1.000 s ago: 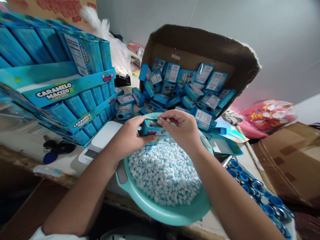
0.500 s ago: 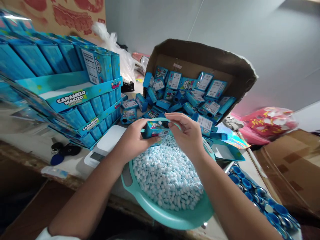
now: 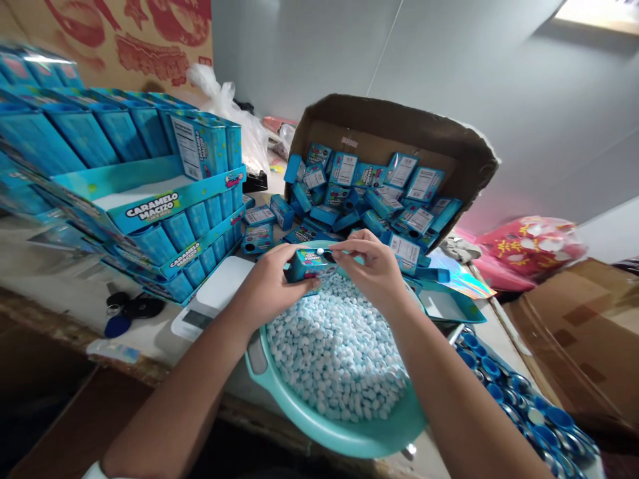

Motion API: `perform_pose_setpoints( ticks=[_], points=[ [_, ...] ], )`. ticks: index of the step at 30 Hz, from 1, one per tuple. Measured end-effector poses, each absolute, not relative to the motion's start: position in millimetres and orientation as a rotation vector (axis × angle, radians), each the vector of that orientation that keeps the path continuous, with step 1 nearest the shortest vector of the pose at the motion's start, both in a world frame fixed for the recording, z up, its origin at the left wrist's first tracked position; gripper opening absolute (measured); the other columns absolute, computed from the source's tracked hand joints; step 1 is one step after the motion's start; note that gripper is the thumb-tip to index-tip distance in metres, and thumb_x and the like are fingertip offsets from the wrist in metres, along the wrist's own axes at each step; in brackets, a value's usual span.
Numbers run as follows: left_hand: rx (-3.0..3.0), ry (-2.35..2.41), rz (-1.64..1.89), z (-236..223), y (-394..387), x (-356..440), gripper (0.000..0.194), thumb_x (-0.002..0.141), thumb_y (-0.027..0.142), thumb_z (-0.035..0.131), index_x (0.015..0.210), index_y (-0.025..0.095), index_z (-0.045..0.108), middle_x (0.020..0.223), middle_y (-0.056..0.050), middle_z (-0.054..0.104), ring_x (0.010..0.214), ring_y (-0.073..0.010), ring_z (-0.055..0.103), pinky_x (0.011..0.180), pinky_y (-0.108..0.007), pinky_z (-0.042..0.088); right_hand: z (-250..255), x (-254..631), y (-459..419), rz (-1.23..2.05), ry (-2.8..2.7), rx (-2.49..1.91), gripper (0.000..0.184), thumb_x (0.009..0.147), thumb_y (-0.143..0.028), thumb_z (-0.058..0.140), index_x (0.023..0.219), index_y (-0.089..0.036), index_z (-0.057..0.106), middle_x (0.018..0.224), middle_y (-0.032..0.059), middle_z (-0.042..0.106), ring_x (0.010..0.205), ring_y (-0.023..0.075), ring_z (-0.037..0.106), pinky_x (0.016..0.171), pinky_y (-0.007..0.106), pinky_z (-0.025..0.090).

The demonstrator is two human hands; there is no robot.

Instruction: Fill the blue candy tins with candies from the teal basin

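Beyond the grip, the open carton (image 3: 449,140) holds loose blue boxes (image 3: 343,169); beneath the grip, the teal basin (image 3: 344,447) holds pale candies (image 3: 339,349). The left hand (image 3: 269,283) is clamped around a small blue box (image 3: 308,264), held over the basin's far part. The right hand (image 3: 372,269) bunches its fingertips at the box's end — whether they pinch anything cannot be told. A white piece (image 3: 320,251) now shows at the box's top, just beside those fingertips; a second ago one showed right at them — so the work seems centred on the box's top.
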State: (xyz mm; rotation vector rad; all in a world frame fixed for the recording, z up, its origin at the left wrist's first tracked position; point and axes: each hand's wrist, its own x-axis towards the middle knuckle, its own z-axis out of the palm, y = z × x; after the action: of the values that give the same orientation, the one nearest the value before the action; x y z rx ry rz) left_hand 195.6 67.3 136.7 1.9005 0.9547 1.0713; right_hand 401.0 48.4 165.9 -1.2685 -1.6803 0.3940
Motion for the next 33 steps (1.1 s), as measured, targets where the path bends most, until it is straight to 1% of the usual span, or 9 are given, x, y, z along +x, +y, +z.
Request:
perform_pose_setpoints(
  ticks=[3, 7, 13, 16, 21, 24, 27, 30, 33],
  points=[
    [1.92, 0.948, 1.07, 137, 67, 195, 0.05, 0.077, 0.036, 0.081, 0.124, 0.028, 0.066, 0.115, -0.003, 0.07, 0.104, -0.0237, 0.069, 0.086, -0.033, 0.057, 166, 402, 48, 0.41, -1.639, -1.307, 0.012, 0.085, -0.026, 0.071, 0.089, -0.02, 0.08, 0.079, 0.0027, 0.066, 0.072, 0.0157, 0.056, 0.064, 0.03, 0.045],
    [1.968, 0.926, 1.064, 138, 68, 194, 0.047, 0.077, 0.038, 0.081, 0.121, 0.029, 0.066, 0.114, -0.002, 0.068, 0.104, -0.0233, 0.068, 0.087, -0.033, 0.056, 170, 399, 44, 0.313, -1.635, -1.325, 0.007, 0.084, -0.023, 0.074, 0.086, -0.02, 0.08, 0.076, 0.0013, 0.071, 0.072, 0.0152, 0.058, 0.066, 0.029, 0.045],
    [2.007, 0.892, 1.06, 139, 67, 194, 0.05, 0.079, 0.04, 0.08, 0.125, 0.028, 0.064, 0.118, -0.004, 0.068, 0.109, -0.0243, 0.067, 0.095, -0.036, 0.054, 171, 400, 43, 0.366, -1.823, -1.104, 0.027, 0.099, -0.02, 0.054, 0.112, -0.026, 0.077, 0.1, 0.0056, 0.071, 0.092, 0.0184, 0.064, 0.081, 0.034, 0.049],
    [2.014, 0.894, 1.069, 140, 67, 194, 0.051, 0.078, 0.039, 0.081, 0.125, 0.027, 0.065, 0.119, -0.004, 0.068, 0.111, -0.025, 0.066, 0.098, -0.036, 0.053, 169, 404, 45, 0.284, -1.996, -1.087, 0.035, 0.099, -0.015, 0.049, 0.11, -0.028, 0.079, 0.111, 0.0083, 0.068, 0.101, 0.0214, 0.062, 0.089, 0.04, 0.049],
    [1.926, 0.932, 1.075, 138, 67, 195, 0.051, 0.077, 0.041, 0.081, 0.124, 0.025, 0.065, 0.119, -0.007, 0.069, 0.109, -0.0261, 0.068, 0.093, -0.037, 0.057, 174, 411, 43, 0.059, -2.069, -1.107, 0.04, 0.099, -0.012, 0.046, 0.102, -0.032, 0.081, 0.116, 0.0076, 0.068, 0.106, 0.024, 0.061, 0.093, 0.046, 0.048],
    [1.834, 0.969, 1.161, 136, 67, 199, 0.049, 0.078, 0.039, 0.08, 0.122, 0.021, 0.065, 0.118, -0.009, 0.07, 0.108, -0.0258, 0.068, 0.089, -0.036, 0.058, 174, 415, 46, 0.038, -1.97, -1.132, 0.041, 0.099, -0.014, 0.043, 0.104, -0.031, 0.08, 0.114, 0.0078, 0.067, 0.105, 0.0228, 0.063, 0.09, 0.042, 0.051],
    [1.824, 1.044, 1.383, 139, 65, 198, 0.045, 0.08, 0.036, 0.078, 0.12, 0.02, 0.064, 0.12, -0.008, 0.069, 0.113, -0.0245, 0.067, 0.097, -0.036, 0.055, 165, 419, 53, 0.164, -1.924, -1.296, 0.038, 0.098, -0.016, 0.043, 0.111, -0.025, 0.078, 0.107, 0.009, 0.068, 0.098, 0.0221, 0.065, 0.086, 0.038, 0.052],
    [1.895, 1.228, 1.62, 145, 59, 181, 0.047, 0.082, 0.038, 0.076, 0.123, 0.02, 0.062, 0.121, -0.008, 0.068, 0.115, -0.0242, 0.066, 0.103, -0.038, 0.052, 150, 420, 54, 0.419, -2.152, -1.613, 0.035, 0.097, -0.028, 0.052, 0.126, -0.021, 0.072, 0.121, 0.0133, 0.067, 0.111, 0.0275, 0.063, 0.096, 0.04, 0.049],
    [2.011, 1.555, 1.634, 151, 48, 149, 0.05, 0.082, 0.042, 0.075, 0.125, 0.02, 0.063, 0.119, -0.009, 0.07, 0.113, -0.0266, 0.066, 0.102, -0.04, 0.051, 140, 411, 43, 0.675, -2.364, -1.751, 0.054, 0.089, -0.052, 0.066, 0.134, -0.023, 0.067, 0.135, 0.0178, 0.062, 0.116, 0.0361, 0.063, 0.089, 0.044, 0.052]
  ],
)
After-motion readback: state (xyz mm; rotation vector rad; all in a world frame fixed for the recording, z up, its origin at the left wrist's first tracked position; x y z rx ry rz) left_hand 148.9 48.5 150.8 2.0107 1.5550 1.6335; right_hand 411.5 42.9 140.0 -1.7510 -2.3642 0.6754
